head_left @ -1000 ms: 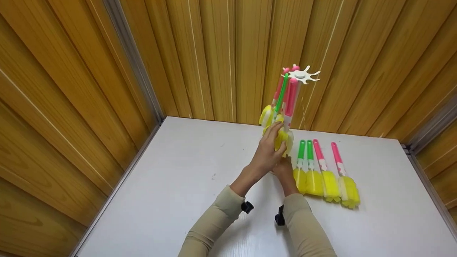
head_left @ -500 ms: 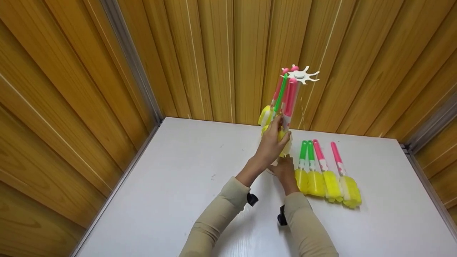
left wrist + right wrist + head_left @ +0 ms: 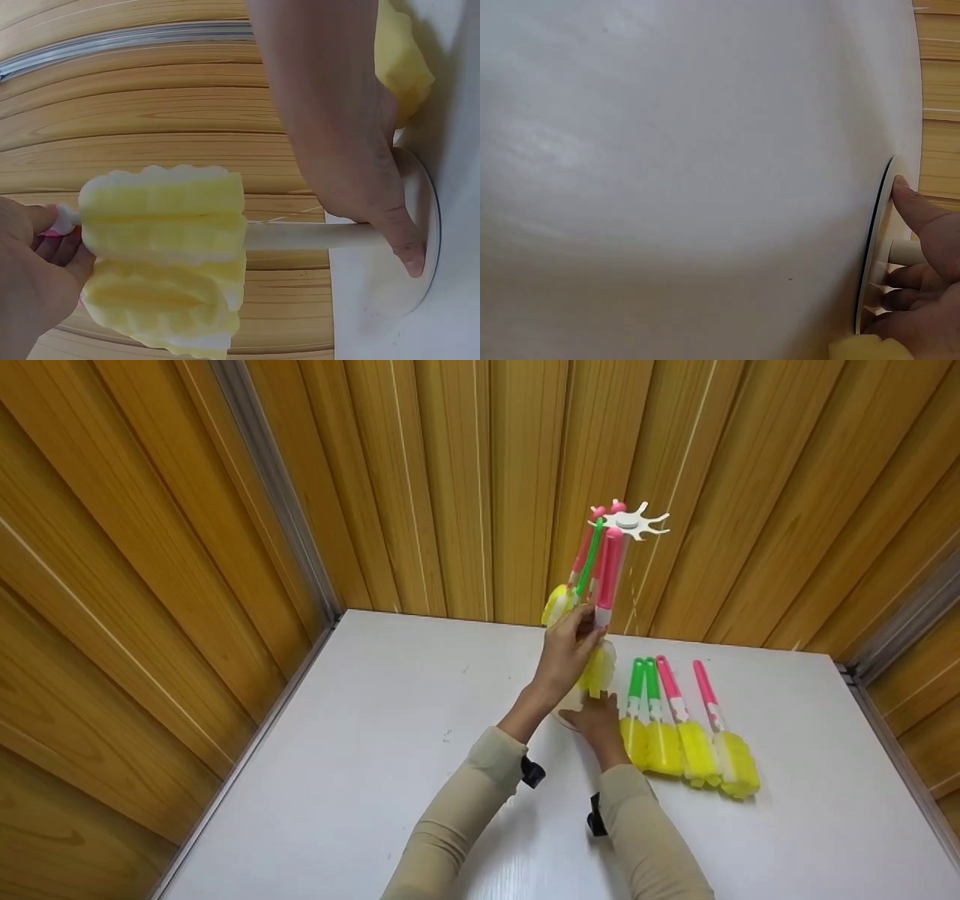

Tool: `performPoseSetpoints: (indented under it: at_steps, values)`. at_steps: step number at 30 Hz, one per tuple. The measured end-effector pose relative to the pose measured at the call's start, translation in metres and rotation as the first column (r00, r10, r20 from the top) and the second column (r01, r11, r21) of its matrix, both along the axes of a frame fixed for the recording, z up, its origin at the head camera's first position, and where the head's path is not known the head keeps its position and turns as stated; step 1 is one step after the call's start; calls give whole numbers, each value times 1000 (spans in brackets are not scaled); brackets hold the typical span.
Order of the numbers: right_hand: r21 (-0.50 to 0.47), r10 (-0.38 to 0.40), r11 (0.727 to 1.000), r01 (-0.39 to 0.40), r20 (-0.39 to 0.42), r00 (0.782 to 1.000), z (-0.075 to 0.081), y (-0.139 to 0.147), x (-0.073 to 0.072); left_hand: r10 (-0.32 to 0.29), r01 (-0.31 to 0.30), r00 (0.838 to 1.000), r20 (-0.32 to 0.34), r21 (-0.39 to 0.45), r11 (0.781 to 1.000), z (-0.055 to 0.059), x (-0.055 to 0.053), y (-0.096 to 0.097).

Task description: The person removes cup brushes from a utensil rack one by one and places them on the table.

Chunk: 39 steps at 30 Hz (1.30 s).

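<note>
A white stand with a hooked, star-like top (image 3: 628,522) carries several sponge brushes on one side. My left hand (image 3: 562,656) pinches the nearest hanging brush, with a pink handle (image 3: 610,574), at its white neck just above the sponge. In the left wrist view the yellow and white sponge head (image 3: 161,214) points away from those fingers, with a second sponge (image 3: 157,300) beside it. My right hand (image 3: 600,727) presses on the stand's round base (image 3: 877,232), thumb and fingers spread around the pole (image 3: 906,252). A green-handled brush (image 3: 591,559) hangs just left of the pink one.
Right of the stand several sponge brushes lie side by side on the white table (image 3: 390,720): two with green handles (image 3: 636,682), two with pink ones (image 3: 705,686). Wood-patterned panels (image 3: 450,487) rise behind the table.
My left fingers have shifted from around the sponge heads to the neck of the pink-handled brush. The right hand stays at the base, its fingers now more spread and more visible.
</note>
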State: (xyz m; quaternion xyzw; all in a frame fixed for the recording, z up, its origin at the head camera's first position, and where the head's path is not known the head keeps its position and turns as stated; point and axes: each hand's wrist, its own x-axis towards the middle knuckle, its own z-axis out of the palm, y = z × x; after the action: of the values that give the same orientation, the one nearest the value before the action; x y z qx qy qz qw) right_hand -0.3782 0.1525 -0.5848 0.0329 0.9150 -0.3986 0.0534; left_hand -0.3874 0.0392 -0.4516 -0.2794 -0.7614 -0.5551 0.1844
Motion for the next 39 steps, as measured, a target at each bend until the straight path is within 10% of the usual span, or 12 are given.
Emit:
performPoseSetpoints:
  at_steps: [7, 12, 19, 39]
  values:
    - [-176, -70, 983, 57, -70, 995, 5, 4, 13, -145, 145, 989, 7, -22, 989, -2, -4, -15]
    - [-14, -44, 999, 44, -23, 999, 1, 5, 6, -219, 211, 967, 128, 68, 975, -4, -3, -28]
    - [250, 65, 968, -28, -144, 987, -11, -1, -14, -236, 202, 941, 241, 158, 967, -8, -1, -41]
    - [188, 17, 982, 1, -97, 995, -10, 2, -17, -235, 167, 934, 268, 253, 953, -9, 14, -46]
